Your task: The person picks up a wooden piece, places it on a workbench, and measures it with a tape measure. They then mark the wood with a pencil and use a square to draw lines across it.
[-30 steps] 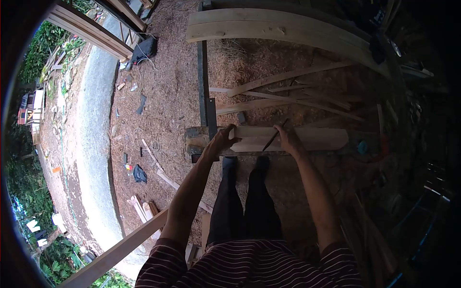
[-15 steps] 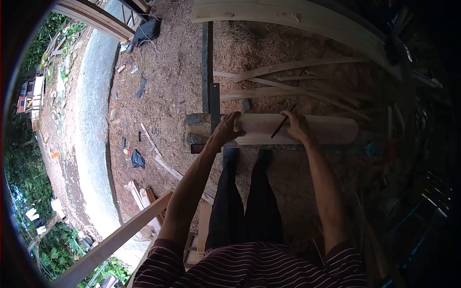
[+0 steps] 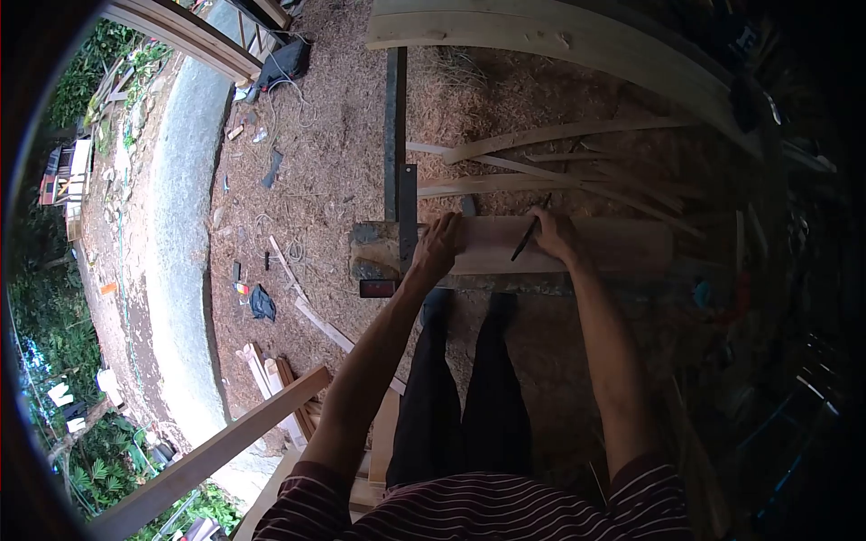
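A smooth, pale wooden board [image 3: 622,245] lies crosswise in front of me on a low work support [image 3: 374,239]. My left hand [image 3: 437,248] is closed over the board's left end, fingers bent across its top. Just left of those fingers, a dark flat metal strip [image 3: 408,203] with a hole at its far end points away from me. My right hand [image 3: 554,236] rests over the middle of the board. Pinched in it is a slim dark pencil [image 3: 524,240], slanting down to the left above the wood.
Long thin wood strips [image 3: 559,135] lie on shavings beyond the board. A large plank [image 3: 505,32] crosses the top. By the support's near corner sits a dark reddish box-like thing [image 3: 377,288]. A beam [image 3: 216,451] juts in at lower left, near stacked offcuts [image 3: 280,388].
The board has rolled so that its near side face no longer shows. My left hand has flattened further over its end. The pencil stays in my right hand, and the view has shifted slightly.
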Demonstrator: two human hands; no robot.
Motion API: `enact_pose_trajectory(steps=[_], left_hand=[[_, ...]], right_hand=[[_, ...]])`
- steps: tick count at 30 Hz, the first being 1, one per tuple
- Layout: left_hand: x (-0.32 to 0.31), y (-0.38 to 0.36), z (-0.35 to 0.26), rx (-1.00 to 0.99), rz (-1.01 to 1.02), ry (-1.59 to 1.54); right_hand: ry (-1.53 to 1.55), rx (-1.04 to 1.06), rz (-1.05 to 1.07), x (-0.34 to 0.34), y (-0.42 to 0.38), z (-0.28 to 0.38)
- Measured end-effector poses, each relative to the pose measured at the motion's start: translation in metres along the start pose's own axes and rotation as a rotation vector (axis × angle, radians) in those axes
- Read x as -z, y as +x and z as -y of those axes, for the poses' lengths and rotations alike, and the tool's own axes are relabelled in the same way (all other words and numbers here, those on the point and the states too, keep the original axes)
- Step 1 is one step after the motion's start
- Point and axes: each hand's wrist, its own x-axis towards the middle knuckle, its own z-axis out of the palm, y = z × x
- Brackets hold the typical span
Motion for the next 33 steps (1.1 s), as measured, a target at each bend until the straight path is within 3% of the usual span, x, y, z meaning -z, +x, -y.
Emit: enact_pose_trajectory(steps=[4,9,12,19,22,28,31,33], left_hand=[[-0.006,0.001,0.005,0.097,-0.016,-0.233],[0.005,0.004,0.000,0.122,0.008,-0.251],[0.008,0.001,-0.004,0.135,0.045,-0.254],[0.007,-0.003,0.002,0.122,0.064,-0.305],[0.011,-0.002,0.000,0.234,0.204,-0.328],[0.000,-0.008,0.003,0.065,0.097,-0.273],[0.001,-0.008,-0.001,0.111,0.114,-0.270],[0.004,-0.008,-0.005,0.171,0.165,-0.279]], right_hand=[[-0.099,0.067,-0.011,-0.005,0.005,-0.002],[-0.296,0.241,-0.056,-0.001,-0.017,0.006],[-0.433,0.176,0.095,-0.002,-0.017,0.012],[-0.591,0.199,0.110,0.002,-0.035,0.027],[-0.505,0.100,0.158,-0.005,-0.045,0.027],[-0.338,0.083,0.051,-0.021,-0.069,0.019],[-0.213,0.153,0.026,-0.017,-0.066,0.002],[0.099,0.150,0.067,-0.010,-0.063,-0.006]])
